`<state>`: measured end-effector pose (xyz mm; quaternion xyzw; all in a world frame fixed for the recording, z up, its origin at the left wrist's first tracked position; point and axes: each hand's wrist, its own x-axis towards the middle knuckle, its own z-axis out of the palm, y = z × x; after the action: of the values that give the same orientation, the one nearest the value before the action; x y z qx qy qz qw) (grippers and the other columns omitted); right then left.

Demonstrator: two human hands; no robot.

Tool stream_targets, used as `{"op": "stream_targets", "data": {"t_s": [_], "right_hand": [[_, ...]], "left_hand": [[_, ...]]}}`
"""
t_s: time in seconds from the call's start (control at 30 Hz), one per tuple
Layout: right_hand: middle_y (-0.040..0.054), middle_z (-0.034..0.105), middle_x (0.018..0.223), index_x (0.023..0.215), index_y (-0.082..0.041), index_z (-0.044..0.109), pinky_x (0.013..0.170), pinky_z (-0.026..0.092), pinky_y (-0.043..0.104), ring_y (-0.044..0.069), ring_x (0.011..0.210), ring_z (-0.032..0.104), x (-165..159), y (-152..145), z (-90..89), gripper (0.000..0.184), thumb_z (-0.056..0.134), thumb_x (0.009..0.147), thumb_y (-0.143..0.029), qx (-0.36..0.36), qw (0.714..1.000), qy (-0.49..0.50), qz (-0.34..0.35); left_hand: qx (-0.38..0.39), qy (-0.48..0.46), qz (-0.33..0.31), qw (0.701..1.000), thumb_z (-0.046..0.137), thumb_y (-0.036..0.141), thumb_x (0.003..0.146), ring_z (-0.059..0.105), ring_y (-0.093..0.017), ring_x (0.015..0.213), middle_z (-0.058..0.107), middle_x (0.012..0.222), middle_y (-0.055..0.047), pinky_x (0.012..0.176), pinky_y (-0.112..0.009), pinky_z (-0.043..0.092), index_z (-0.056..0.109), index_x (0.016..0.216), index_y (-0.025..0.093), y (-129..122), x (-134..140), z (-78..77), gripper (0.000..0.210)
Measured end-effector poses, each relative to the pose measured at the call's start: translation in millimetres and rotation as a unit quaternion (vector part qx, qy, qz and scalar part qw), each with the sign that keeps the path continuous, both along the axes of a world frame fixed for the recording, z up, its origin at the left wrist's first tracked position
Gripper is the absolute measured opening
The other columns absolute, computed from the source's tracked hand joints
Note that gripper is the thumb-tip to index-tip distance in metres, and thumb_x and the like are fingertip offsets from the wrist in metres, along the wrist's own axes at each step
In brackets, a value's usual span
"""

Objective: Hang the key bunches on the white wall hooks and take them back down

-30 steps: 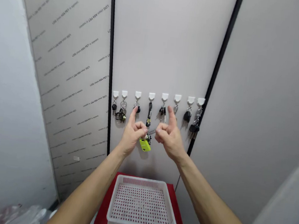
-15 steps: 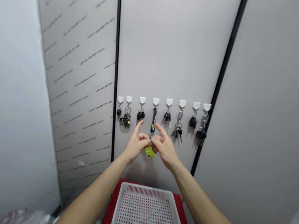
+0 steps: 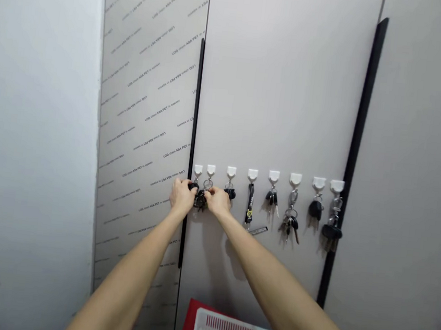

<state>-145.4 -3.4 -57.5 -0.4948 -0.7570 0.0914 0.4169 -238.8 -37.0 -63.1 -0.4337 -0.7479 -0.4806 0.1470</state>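
1. Your left hand [image 3: 182, 197] is partly closed, its fingers bent and the thumb brought in at the black key [image 3: 193, 186] under the leftmost hook [image 3: 198, 169]. You have fingertips at the key's head; whether they grip it, I cannot tell.
2. Your right hand [image 3: 218, 201] is also partly closed, thumb and fingertips together at the ring of the key bunch [image 3: 200, 200] below the second hook [image 3: 211, 169]. A firm pinch cannot be made out.
3. The bunch lies between your two hands, in front of the pale panel [image 3: 282, 98].
4. Just beside your right hand, a black-headed key set [image 3: 231, 193] hangs from the third hook [image 3: 231, 172].
5. Beneath your right forearm, a white basket [image 3: 236, 317] sits on a red surface [image 3: 189, 322].
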Motion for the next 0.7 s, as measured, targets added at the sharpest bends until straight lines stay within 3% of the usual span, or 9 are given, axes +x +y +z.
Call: {"op": "stream_targets", "data": {"t_s": [0.07, 0.2, 0.37, 0.47, 0.57, 0.63, 0.7], "right_hand": [[0.0046, 0.06, 0.072, 0.073, -0.02, 0.058, 0.056, 0.036, 0.022, 0.016, 0.069, 0.052, -1, 1, 1.3, 0.022, 0.039, 0.065, -0.029, 0.002, 1.0, 0.017, -0.009], [0.0041, 0.059, 0.067, 0.067, -0.017, 0.058, 0.055, 0.035, 0.02, 0.013, 0.064, 0.051, 6, 0, 8.1, 0.023, 0.036, 0.065, -0.025, 0.043, 0.997, 0.067, -0.007], [0.0022, 0.057, 0.062, 0.064, -0.015, 0.056, 0.054, 0.033, 0.019, 0.01, 0.059, 0.048, 3, 2, 38.8, 0.023, 0.036, 0.066, -0.025, 0.103, 0.988, 0.107, 0.034], [0.0006, 0.055, 0.059, 0.065, -0.014, 0.055, 0.053, 0.032, 0.018, 0.009, 0.056, 0.046, -3, 1, 55.9, 0.022, 0.037, 0.066, -0.026, 0.131, 0.981, 0.11, 0.088], [-0.0014, 0.051, 0.055, 0.062, -0.014, 0.053, 0.051, 0.031, 0.017, 0.007, 0.052, 0.042, 4, -6, 51.0, 0.02, 0.037, 0.067, -0.025, 0.13, 0.974, 0.09, 0.159], [-0.0023, 0.048, 0.052, 0.06, -0.013, 0.051, 0.05, 0.03, 0.017, 0.007, 0.051, 0.041, 17, -15, 29.8, 0.019, 0.036, 0.068, -0.024, 0.115, 0.969, 0.061, 0.212], [-0.0029, 0.045, 0.051, 0.059, -0.013, 0.049, 0.049, 0.03, 0.016, 0.006, 0.05, 0.039, 36, -27, -4.2, 0.018, 0.035, 0.068, -0.022, 0.082, 0.961, 0.024, 0.262]], "left_hand": [[-0.024, 0.013, -0.001, 1.0, 0.043, 0.036, 0.062, 0.048, -0.021, 0.083, 0.049, 0.091, -0.007, 0.062, -0.029, 0.038, 0.053, 0.082, 0.022, 0, 2, -0.3, 0.027], [-0.05, -0.044, -0.035, 0.997, 0.039, 0.034, 0.064, 0.052, -0.018, 0.074, 0.057, 0.08, -0.005, 0.057, -0.026, 0.037, 0.055, 0.078, 0.022, -1, 0, 10.0, 0.024], [0.026, -0.042, -0.028, 0.998, 0.035, 0.034, 0.066, 0.051, -0.016, 0.07, 0.059, 0.076, -0.004, 0.057, -0.024, 0.037, 0.054, 0.076, 0.02, -8, -14, 42.6, 0.026], [0.012, 0.002, -0.093, 0.996, 0.038, 0.031, 0.064, 0.051, -0.014, 0.065, 0.059, 0.07, -0.004, 0.057, -0.023, 0.037, 0.055, 0.073, 0.017, -13, -14, 50.5, 0.024], [-0.031, 0.018, -0.183, 0.982, 0.04, 0.025, 0.061, 0.049, -0.013, 0.06, 0.057, 0.065, -0.003, 0.055, -0.022, 0.036, 0.055, 0.069, 0.014, -21, -5, 34.2, 0.021], [-0.054, -0.003, -0.248, 0.967, 0.039, 0.021, 0.061, 0.048, -0.011, 0.059, 0.055, 0.064, -0.002, 0.054, -0.02, 0.036, 0.055, 0.07, 0.013, -28, 5, 8.8, 0.02], [-0.089, -0.034, -0.321, 0.942, 0.037, 0.016, 0.06, 0.046, -0.01, 0.058, 0.054, 0.063, -0.001, 0.053, -0.019, 0.035, 0.054, 0.072, 0.012, -37, 18, -26.7, 0.022]]}}
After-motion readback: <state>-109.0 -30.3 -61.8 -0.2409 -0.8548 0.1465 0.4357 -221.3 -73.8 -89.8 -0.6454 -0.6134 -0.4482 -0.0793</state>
